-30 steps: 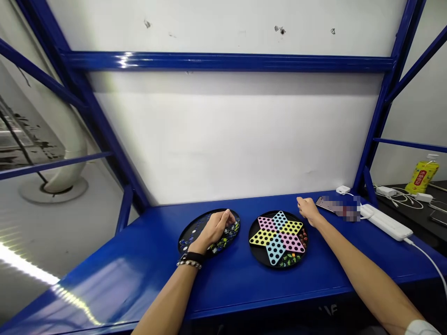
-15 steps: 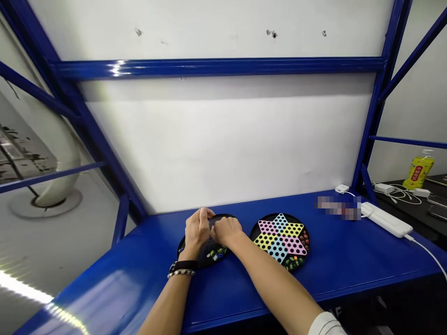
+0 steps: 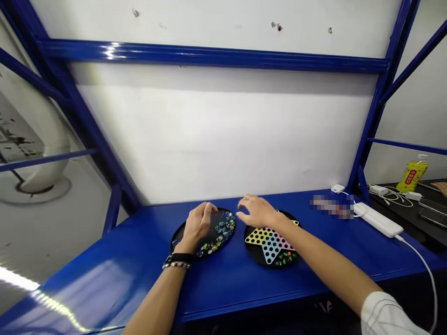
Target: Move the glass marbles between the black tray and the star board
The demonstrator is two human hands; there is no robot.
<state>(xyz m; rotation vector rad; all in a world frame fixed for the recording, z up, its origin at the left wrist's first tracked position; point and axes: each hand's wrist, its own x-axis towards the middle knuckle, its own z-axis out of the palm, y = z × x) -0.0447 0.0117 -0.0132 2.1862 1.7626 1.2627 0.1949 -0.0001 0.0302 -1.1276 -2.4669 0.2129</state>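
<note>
My left hand point(image 3: 199, 224) is over the black round tray point(image 3: 185, 236) on the left, its fingers curled in and the thumb against them. What it holds, if anything, is hidden. Glass marbles point(image 3: 223, 228) in blue, green and clear tones lie along the right and front of that tray. Above the far left part of the second black round tray point(image 3: 256, 255) hovers my right hand point(image 3: 257, 211), thumb and fingers apart, nothing visible between them. A star-shaped Chinese checkers board point(image 3: 270, 246), pink, yellow and blue with black holes, sits on this tray. Green and orange pieces point(image 3: 287, 258) lie beside the star.
The blue table point(image 3: 223, 288) stands against a white wall, framed by blue metal posts. On the right are a white power strip point(image 3: 379, 219), a charger point(image 3: 337, 188) and cables. A yellow drink bottle point(image 3: 412, 174) and another person's hand point(image 3: 442, 187) are at the dark side table.
My right hand has moved right, away from my left hand, to over the star board's tray. More marbles on the left tray are uncovered. The camera view has shifted slightly.
</note>
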